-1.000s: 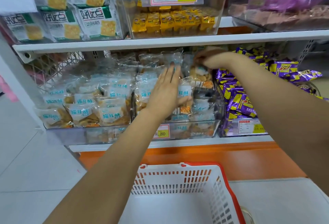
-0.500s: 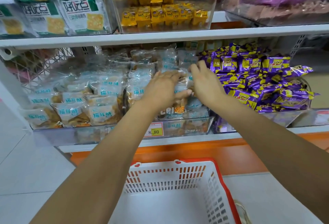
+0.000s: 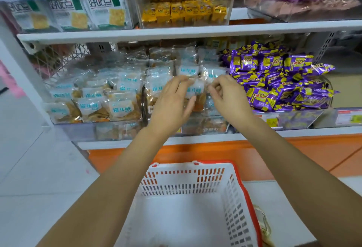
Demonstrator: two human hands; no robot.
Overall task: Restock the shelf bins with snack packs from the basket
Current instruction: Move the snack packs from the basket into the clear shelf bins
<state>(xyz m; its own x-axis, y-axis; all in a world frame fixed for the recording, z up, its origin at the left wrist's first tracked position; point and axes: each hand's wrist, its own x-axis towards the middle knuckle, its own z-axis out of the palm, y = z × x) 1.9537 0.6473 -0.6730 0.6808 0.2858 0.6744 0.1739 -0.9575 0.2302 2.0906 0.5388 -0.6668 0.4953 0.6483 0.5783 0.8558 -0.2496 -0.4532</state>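
Note:
Clear snack packs with white-and-blue labels fill the middle clear bin (image 3: 204,128) on the lower shelf. My left hand (image 3: 170,103) holds one of these snack packs (image 3: 193,90) between thumb and fingers at the front of the pile. My right hand (image 3: 225,94) is just to its right with fingers curled, pinching that pack's right edge. Below my arms stands the white basket (image 3: 188,180) with a red rim; its visible inside shows no packs.
A second bin (image 3: 78,127) of the same snacks stands to the left, and a heap of purple-and-yellow packs (image 3: 278,84) to the right. The upper shelf (image 3: 195,30) carries cracker bags (image 3: 82,11) and a bin of yellow packs (image 3: 182,11). The orange shelf base (image 3: 244,154) runs behind the basket.
My right hand came forward from the back of the bin to beside my left hand. Both hands have drawn slightly toward the bin's front, now curled on one pack.

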